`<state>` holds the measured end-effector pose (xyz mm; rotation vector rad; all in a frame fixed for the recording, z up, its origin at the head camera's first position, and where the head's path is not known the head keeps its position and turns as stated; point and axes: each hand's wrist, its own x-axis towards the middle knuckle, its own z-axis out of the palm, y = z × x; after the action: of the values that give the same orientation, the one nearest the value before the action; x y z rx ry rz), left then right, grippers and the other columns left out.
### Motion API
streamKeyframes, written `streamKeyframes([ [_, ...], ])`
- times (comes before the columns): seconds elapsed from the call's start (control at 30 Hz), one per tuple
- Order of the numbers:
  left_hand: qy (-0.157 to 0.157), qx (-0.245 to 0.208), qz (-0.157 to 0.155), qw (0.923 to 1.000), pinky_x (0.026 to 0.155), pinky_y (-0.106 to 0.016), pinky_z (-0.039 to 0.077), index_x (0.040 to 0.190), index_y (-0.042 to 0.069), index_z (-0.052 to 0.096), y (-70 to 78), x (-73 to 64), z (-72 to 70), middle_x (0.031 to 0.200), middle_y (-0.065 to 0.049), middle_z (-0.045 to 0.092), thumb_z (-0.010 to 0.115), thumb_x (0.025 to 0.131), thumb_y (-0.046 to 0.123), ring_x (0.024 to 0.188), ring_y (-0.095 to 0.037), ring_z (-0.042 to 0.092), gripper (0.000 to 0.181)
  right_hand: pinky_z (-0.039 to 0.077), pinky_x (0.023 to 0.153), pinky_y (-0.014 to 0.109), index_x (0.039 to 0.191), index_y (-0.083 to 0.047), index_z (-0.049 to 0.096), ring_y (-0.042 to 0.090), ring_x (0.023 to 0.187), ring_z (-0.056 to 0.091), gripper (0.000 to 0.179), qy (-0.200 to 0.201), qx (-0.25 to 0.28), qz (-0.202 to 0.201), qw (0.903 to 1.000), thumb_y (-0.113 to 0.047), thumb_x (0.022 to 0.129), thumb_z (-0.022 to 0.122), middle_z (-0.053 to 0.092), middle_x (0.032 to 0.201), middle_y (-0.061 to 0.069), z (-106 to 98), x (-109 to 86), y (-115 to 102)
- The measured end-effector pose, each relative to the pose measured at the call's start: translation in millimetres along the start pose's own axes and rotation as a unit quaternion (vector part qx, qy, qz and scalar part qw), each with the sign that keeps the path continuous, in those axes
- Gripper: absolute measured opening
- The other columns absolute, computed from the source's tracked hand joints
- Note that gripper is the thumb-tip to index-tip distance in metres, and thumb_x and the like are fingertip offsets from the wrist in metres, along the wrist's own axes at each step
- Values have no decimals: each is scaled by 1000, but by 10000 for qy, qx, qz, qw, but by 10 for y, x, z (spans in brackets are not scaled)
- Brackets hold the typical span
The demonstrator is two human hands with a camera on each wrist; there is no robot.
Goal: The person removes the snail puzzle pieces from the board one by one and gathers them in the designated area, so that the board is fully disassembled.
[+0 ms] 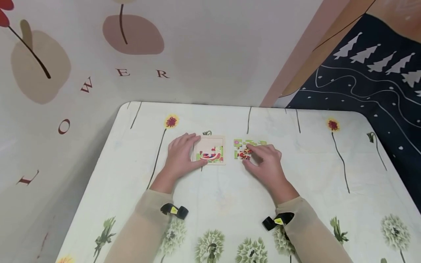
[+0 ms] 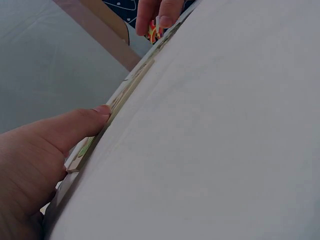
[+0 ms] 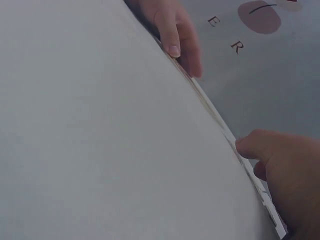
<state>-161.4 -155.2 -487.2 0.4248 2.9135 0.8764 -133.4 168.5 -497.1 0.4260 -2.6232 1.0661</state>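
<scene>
A small square puzzle board with a pale frame lies on the table; colourful pieces fill its lower part and its upper part shows bare backing. My left hand holds the board by its left side, fingers at the top edge and thumb on the bottom edge. In the left wrist view the thumb presses on the frame. To the right lie loose jigsaw pieces, green with red. Over them, my right hand pinches a red and yellow puzzle piece between thumb and fingers. The right palm hides part of the loose pieces.
The table wears a white cloth printed with flowers. A pale wall hanging with letters rises behind its far edge. On the right hangs a dark cloth with white trees.
</scene>
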Motion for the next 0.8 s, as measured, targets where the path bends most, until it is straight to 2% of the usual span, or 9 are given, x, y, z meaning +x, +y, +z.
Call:
streamKeyframes([
  [0.27, 1, 1, 20, 10000, 126, -60, 13, 159, 15, 50, 1, -2, 0, 168, -11, 40, 87, 84, 50, 157, -36, 26, 91, 32, 97, 58, 136, -10, 74, 31, 110, 56, 55, -367, -32, 176, 9992, -15, 84, 90, 77, 119, 11, -73, -47, 70],
  [0.5, 40, 28, 45, 10000, 125, -60, 13, 158, 15, 51, -14, -8, 16, 167, -11, 40, 88, 83, 50, 156, -35, 27, 91, 32, 95, 58, 130, -7, 76, 34, 110, 51, 47, -298, -224, 490, 9981, -17, 85, 87, 72, 116, 11, -72, -50, 60],
  [0.8, 55, 4, 63, 10000, 125, -60, 13, 157, 15, 52, -12, 6, 26, 167, -10, 40, 88, 83, 49, 156, -36, 28, 89, 32, 95, 58, 122, -8, 80, 34, 108, 50, 36, -265, -441, 802, 9955, -21, 88, 84, 71, 112, 10, -86, -40, 42],
])
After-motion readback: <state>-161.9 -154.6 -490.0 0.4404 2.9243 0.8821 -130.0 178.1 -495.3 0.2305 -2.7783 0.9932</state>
